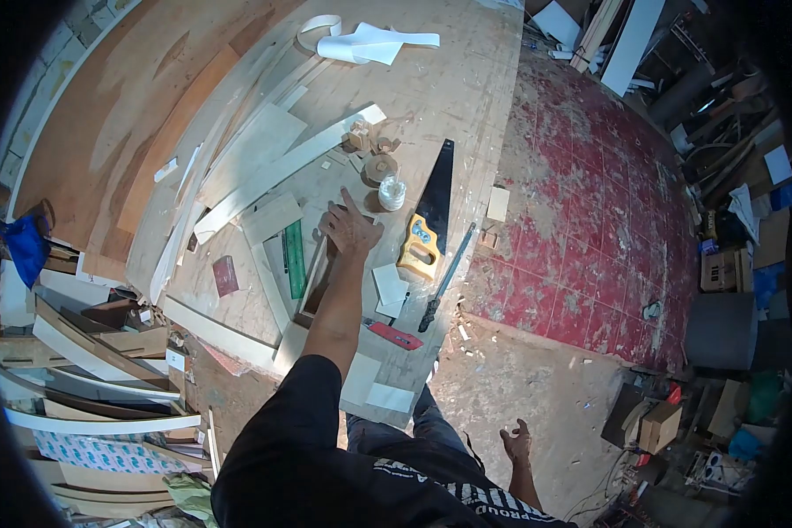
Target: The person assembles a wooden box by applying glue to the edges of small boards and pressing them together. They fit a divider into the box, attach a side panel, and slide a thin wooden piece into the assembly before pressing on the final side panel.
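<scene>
My left hand (352, 227) reaches over the wooden workbench with its fingers apart, holding nothing, at the far end of a small wooden box frame (317, 283). Close to its fingertips stands a jar with white contents (392, 193), beside round wooden pieces (379, 168). A handsaw with a yellow handle (420, 247) lies right of the jar. A green ruler-like strip (294, 261) lies left of the frame, and a red cutter (393, 334) lies nearer my body. My right hand (517, 443) hangs over the floor at the lower right, fingers loosely apart, with nothing in it.
A long dark tool (447, 278) lies along the bench's right edge. Long boards (277, 176) and a white sheet (374, 42) lie farther back. Curved wooden strips (97, 427) are stacked at left. Boxes (660, 428) and scrap stand at right, past the red floor (590, 238).
</scene>
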Available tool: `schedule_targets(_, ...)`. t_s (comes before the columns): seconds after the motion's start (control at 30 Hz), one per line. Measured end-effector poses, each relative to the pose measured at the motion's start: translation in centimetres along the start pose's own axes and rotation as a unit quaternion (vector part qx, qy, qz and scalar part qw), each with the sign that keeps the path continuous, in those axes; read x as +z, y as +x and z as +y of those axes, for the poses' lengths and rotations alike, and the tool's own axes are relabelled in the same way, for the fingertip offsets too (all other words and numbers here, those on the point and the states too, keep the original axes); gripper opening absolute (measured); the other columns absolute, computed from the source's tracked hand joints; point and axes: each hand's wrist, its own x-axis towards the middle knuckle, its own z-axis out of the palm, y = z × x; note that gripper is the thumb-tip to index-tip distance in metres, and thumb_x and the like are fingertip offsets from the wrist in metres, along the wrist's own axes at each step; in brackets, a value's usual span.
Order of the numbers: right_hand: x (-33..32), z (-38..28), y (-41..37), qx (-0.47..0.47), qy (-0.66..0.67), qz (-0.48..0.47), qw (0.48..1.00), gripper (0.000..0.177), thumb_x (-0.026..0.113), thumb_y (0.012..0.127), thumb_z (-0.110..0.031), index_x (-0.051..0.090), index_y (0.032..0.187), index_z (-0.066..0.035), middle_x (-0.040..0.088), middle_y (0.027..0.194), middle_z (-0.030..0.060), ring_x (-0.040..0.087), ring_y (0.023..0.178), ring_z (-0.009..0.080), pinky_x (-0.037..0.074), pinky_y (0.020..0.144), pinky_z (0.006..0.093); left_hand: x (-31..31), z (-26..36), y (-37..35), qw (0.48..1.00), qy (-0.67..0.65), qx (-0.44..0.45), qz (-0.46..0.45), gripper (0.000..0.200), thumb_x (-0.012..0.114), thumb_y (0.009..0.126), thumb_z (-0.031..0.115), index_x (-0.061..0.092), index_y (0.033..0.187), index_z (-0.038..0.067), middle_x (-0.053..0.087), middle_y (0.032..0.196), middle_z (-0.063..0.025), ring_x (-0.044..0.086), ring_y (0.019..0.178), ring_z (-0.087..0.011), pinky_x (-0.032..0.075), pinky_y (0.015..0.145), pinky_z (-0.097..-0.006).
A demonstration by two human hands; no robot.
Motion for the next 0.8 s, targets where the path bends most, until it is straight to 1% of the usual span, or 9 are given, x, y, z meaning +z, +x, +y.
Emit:
schedule_targets(0.27, -0.8, 0.6, -2.2, 0.043, -0.020, -0.025, 0.999, 0.077, 0.081, 0.068, -0.031, 0.049, 0.133, -0.006, 0.065, 0.101, 0.0200, 0.064, 0.095, 0.0362, 0.051, 0.081, 0.0447, 0.2, 0.1, 0.3, 1.000, -0.014, -0.002, -0.014, 0.116, 0.075, 0.063, 0.047, 0.009, 0.151, 0.011, 0.039, 0.135, -0.0254, 0.043, 0.121, -0.0385, 0.029, 0.099, -0.0523)
schedule_targets(0.43, 0.1, 2.5, -2.7, 0.088, -0.024, -0.040, 0.995, 0.075, 0.082, 0.068, -0.029, 0.050, 0.131, -0.006, 0.065, 0.103, 0.0217, 0.064, 0.096, 0.0370, 0.051, 0.082, 0.0447, -0.7, -0.6, -1.0, 0.999, -0.049, 0.016, 0.008, 0.122, 0.077, 0.063, 0.056, 0.006, 0.152, 0.012, 0.026, 0.147, -0.0309, 0.029, 0.136, -0.0449, 0.022, 0.105, -0.0628)
schedule_targets(0.53, 0.6, 1.3, -1.2, 0.019, -0.040, -0.023, 0.999, 0.071, 0.082, 0.068, -0.030, 0.052, 0.128, -0.005, 0.065, 0.105, 0.0212, 0.064, 0.096, 0.0364, 0.050, 0.082, 0.0451, -2.0, -2.6, -2.7, 0.992, -0.112, 0.020, 0.054, 0.123, 0.075, 0.065, 0.061, 0.004, 0.152, 0.011, 0.022, 0.152, -0.0267, 0.024, 0.140, -0.0418, 0.019, 0.107, -0.0655)
schedule_targets(0.57, 1.4, 0.3, -0.4, -0.047, -0.061, 0.034, 0.996, 0.057, 0.078, 0.072, -0.035, 0.060, 0.114, -0.002, 0.067, 0.097, 0.0198, 0.064, 0.090, 0.0362, 0.050, 0.080, 0.0457, -2.5, -3.8, -3.4, 0.993, -0.108, 0.018, 0.052, 0.123, 0.075, 0.065, 0.061, 0.004, 0.152, 0.011, 0.022, 0.152, -0.0267, 0.024, 0.140, -0.0418, 0.019, 0.107, -0.0655)
schedule_targets(0.6, 1.5, -1.9, 1.2, -0.108, -0.122, 0.040, 0.986, 0.042, 0.070, 0.079, -0.038, 0.065, 0.097, 0.000, 0.066, 0.085, 0.0193, 0.063, 0.082, 0.0379, 0.049, 0.076, 0.0472, -3.1, -5.7, -4.4, 0.985, -0.153, -0.008, 0.078, 0.114, 0.074, 0.069, 0.057, 0.011, 0.151, 0.009, 0.023, 0.152, -0.0238, 0.026, 0.140, -0.0396, 0.020, 0.107, -0.0647)
schedule_targets(0.67, 1.9, -10.0, 2.7, -0.153, -0.093, 0.079, 0.981, 0.038, 0.061, 0.086, -0.035, 0.064, 0.074, 0.000, 0.063, 0.075, 0.0227, 0.062, 0.075, 0.0405, 0.047, 0.066, 0.0492, -3.5, -10.8, -6.9, 0.958, -0.266, -0.028, 0.107, 0.094, 0.071, 0.077, 0.049, 0.026, 0.147, 0.006, 0.026, 0.153, -0.0202, 0.027, 0.140, -0.0361, 0.023, 0.108, -0.0621)
schedule_targets(0.7, 1.6, -15.3, 2.8, -0.181, -0.056, 0.080, 0.979, 0.039, 0.060, 0.087, -0.034, 0.062, 0.070, 0.000, 0.062, 0.072, 0.0230, 0.062, 0.070, 0.0411, 0.047, 0.063, 0.0487, -3.5, -14.0, -8.7, 0.936, -0.333, -0.023, 0.108, 0.083, 0.069, 0.081, 0.044, 0.033, 0.144, 0.005, 0.027, 0.152, -0.0193, 0.028, 0.140, -0.0347, 0.024, 0.108, -0.0603)
schedule_targets(0.77, 2.5, -24.6, 3.4, -0.259, -0.025, 0.088, 0.962, 0.037, 0.060, 0.089, -0.035, 0.064, 0.075, 0.000, 0.063, 0.071, 0.0223, 0.062, 0.069, 0.0413, 0.047, 0.062, 0.0488, -1.8, -19.6, -13.3, 0.947, -0.275, -0.124, 0.107, 0.070, 0.069, 0.082, 0.038, 0.043, 0.138, 0.004, 0.030, 0.151, -0.0211, 0.029, 0.138, -0.0377, 0.027, 0.107, -0.0579)
schedule_targets(0.8, 3.5, -28.9, 3.6, -0.245, -0.027, 0.080, 0.966, 0.033, 0.062, 0.087, -0.032, 0.064, 0.077, -0.001, 0.063, 0.074, 0.0219, 0.062, 0.070, 0.0409, 0.048, 0.064, 0.0488, -1.1, -21.4, -15.9, 0.955, -0.235, -0.170, 0.065, 0.076, 0.070, 0.081, 0.040, 0.039, 0.141, 0.005, 0.025, 0.153, -0.0204, 0.025, 0.140, -0.0381, 0.025, 0.108, -0.0595)
